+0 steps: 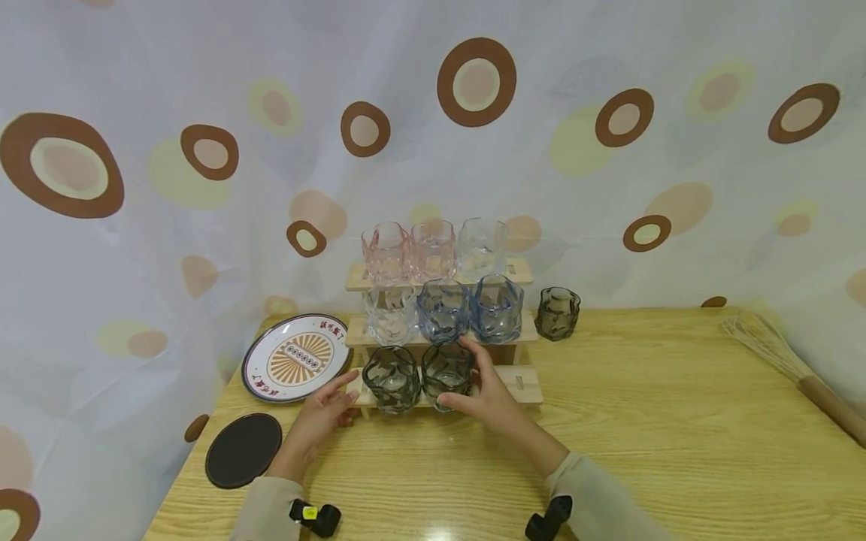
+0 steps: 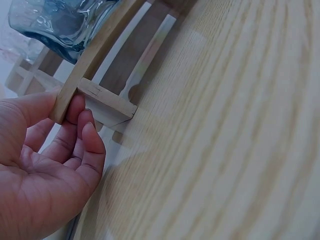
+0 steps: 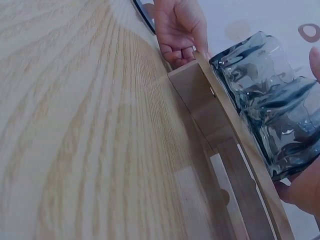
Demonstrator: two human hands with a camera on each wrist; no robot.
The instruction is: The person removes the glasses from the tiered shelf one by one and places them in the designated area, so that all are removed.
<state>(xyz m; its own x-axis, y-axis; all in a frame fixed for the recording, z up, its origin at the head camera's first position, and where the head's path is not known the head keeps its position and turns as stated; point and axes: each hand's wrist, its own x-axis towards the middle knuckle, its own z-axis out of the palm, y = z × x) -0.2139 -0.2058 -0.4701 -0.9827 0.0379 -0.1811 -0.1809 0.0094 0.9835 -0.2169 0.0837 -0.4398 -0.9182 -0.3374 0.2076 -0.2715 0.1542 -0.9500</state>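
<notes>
A three-tier wooden rack [image 1: 528, 385] holds wavy glasses. On its lowest tier, two smoky grey glasses stand side by side: a left one [image 1: 392, 380] and a right one [image 1: 446, 372]. My right hand [image 1: 492, 394] holds the right grey glass, thumb in front and fingers behind; the right wrist view catches only part of that hand. At the rack's left end, my left hand [image 1: 323, 412] pinches the edge of the lowest board [image 2: 75, 85] between thumb and curled fingers. The middle tier carries a clear glass [image 1: 390, 312] and two blue glasses [image 1: 497, 308].
Two pink glasses [image 1: 433, 252] and a clear one [image 1: 482, 248] stand on the top tier. Another grey glass [image 1: 558, 313] is on the table right of the rack. A patterned plate [image 1: 271, 342] and a dark round coaster [image 1: 243, 451] lie left; a whisk [image 1: 805, 379] lies far right.
</notes>
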